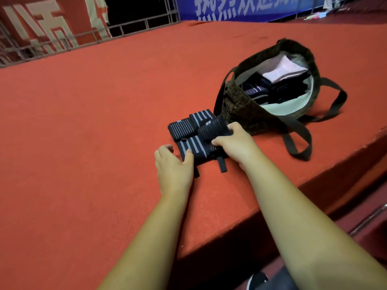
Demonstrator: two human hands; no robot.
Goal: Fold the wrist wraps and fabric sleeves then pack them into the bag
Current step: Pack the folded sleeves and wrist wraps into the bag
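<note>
**A:** wraps, where?

**B:** Cluster of black wrist wraps (189,133) with grey stripes on the red carpet (94,122), near its front edge, just left of the bag (240,116). One rolled wrap (211,128) sits on top of the cluster, tilted, with its end pointing at the bag. Under it lies a flat wrap (193,145), stripes up. Two folded ones lie behind: one on the left (181,128), one at the back (201,117).

**A:** grip?

**B:** Right hand (232,143) is wrapped around the rolled wrap, fingers over the top, thumb underneath. Firm hold. Left hand (173,166) lies loose: thumb tip on the near-left edge of the flat wrap, fingers slightly bent on the carpet, nothing held.

**A:** loose ends?

**B:** A short black tab (222,165) sticks out from under the flat wrap toward the person. A second one shows by the left thumb, partly hidden.

**A:** bag?

**B:** Dark fabric with a pale lining, mouth open and facing up, touching the wrap cluster on its left side. Inside are dark folded pieces (263,88) and a pale folded piece (284,69) at the back. Its straps (297,141) are splayed on the carpet to the right.

**A:** surroundings?

**B:** Metal railing (136,26) at the far edge, red banner (41,24) on the left, blue banner (251,7) on the right, both with white lettering.
</note>
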